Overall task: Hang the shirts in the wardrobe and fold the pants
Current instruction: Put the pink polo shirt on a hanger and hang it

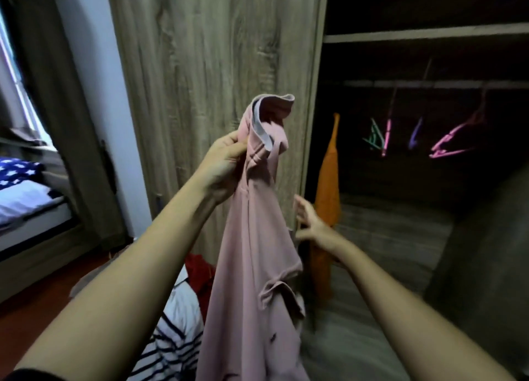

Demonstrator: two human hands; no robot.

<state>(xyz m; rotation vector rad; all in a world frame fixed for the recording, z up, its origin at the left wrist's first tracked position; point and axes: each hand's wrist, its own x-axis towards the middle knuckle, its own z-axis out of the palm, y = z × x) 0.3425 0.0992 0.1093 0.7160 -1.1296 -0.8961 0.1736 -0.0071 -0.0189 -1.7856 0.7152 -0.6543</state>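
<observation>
**Pink shirt held up at the open wardrobe**

Head view. The left grip [226, 163] is closed on the pink shirt [252, 251], pinching bunched fabric just below the collar, which stands up above the fingers. The shirt hangs straight down from there, in front of the wooden wardrobe door [214, 51], and its lower part runs out of the picture at the near edge. A short sleeve sticks out on its right side.

The right grip [312, 226] is open with fingers spread and holds nothing. It sits just beside the shirt's right edge. It is blurred, so I cannot tell whether it touches the cloth.

To the right the wardrobe is open and dark inside. An orange garment [327, 186] hangs just past the door edge, behind the right grip. Farther right, a green hanger [373, 137], a purple hanger [415, 137] and a pink hanger [455, 143] hang from the rail [429, 84], with a shelf [429, 34] above it.

Low and near, left of the shirt, lie a striped garment [171, 323] and a red garment [200, 277]. At the far left is a bed [34, 226] with a star-print blanket [17, 171].
</observation>
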